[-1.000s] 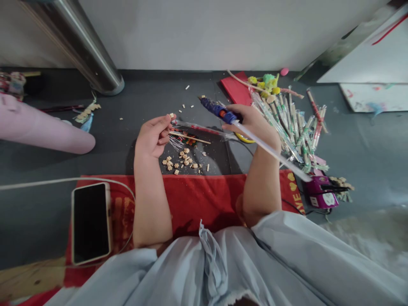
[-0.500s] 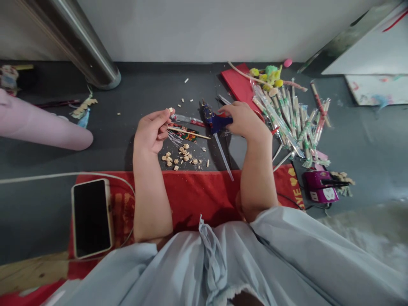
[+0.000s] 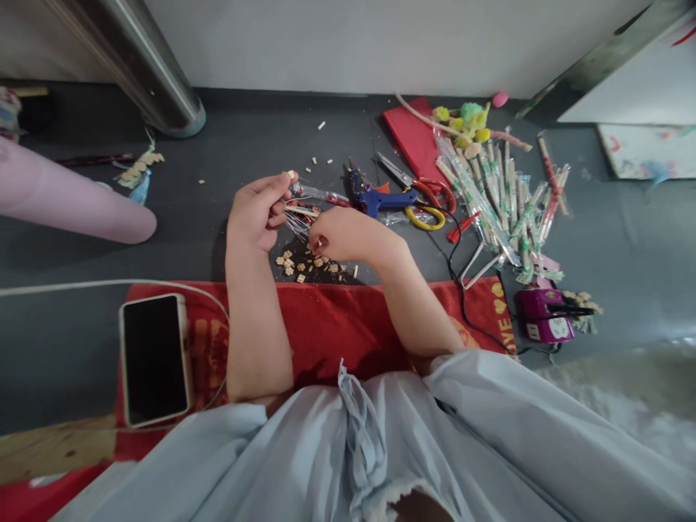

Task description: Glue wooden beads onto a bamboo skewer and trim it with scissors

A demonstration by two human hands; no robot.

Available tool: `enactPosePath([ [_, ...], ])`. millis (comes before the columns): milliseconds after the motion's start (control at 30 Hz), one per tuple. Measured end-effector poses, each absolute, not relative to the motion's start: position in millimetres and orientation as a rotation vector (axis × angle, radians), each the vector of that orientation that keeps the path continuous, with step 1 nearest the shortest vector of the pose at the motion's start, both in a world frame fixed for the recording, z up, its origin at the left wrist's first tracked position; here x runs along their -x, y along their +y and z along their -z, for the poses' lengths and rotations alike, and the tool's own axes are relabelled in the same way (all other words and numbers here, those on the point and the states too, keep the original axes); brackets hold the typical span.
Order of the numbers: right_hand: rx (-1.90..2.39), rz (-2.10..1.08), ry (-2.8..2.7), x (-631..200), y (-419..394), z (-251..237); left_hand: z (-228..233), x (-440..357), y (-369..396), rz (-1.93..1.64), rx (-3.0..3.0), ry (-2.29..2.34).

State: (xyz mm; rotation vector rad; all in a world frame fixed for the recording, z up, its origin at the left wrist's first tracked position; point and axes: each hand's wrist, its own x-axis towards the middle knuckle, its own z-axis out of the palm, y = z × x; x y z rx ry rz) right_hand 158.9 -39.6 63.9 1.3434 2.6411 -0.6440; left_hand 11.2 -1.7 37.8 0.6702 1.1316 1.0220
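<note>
My left hand (image 3: pixel 257 212) is closed, pinching a small pale wooden piece (image 3: pixel 291 175) between thumb and forefinger. A thin pale stick (image 3: pixel 305 210) runs out from beside its lower fingers. Curled over the pile of small wooden pieces (image 3: pixel 296 267), my right hand (image 3: pixel 348 235) has its fingers drawn together; whatever is in them is hidden. Beyond it lies a blue glue gun (image 3: pixel 387 201), nozzle pointing left. Scissors (image 3: pixel 399 172) with red and yellow handles rest against its far side. Thin white wires (image 3: pixel 296 223) lie between my hands.
Wrapped green-and-white sticks (image 3: pixel 505 196) are heaped at the right, near a red packet (image 3: pixel 414 138). A purple power socket (image 3: pixel 545 316) has a black cord. The phone (image 3: pixel 154 360) lies on a red cloth (image 3: pixel 337 319). A metal post (image 3: pixel 163 87) and pink cylinder (image 3: pixel 81 192) stand left.
My right hand has let go of the glue gun and moved left and nearer to me, over the wooden pieces. The scissors are now uncovered. My left hand keeps its pinch.
</note>
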Motion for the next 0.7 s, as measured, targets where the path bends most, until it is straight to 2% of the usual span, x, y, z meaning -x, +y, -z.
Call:
enactPosePath([
  [133,-1.338,0.590,2.610,-162.6,-38.5,-59.0,-37.1,-12.0,-1.4,-1.025,-0.660,1.130],
  [333,-1.297,0.729,2.627,-162.6,-37.0,-54.5,-39.5,-13.0,-3.3,-1.028,-0.659,1.148],
  [700,-1.380,0.478,2.649,-151.0,-41.4,-53.7,-36.5,-11.9,-2.5,-1.031,-0.718,1.139],
])
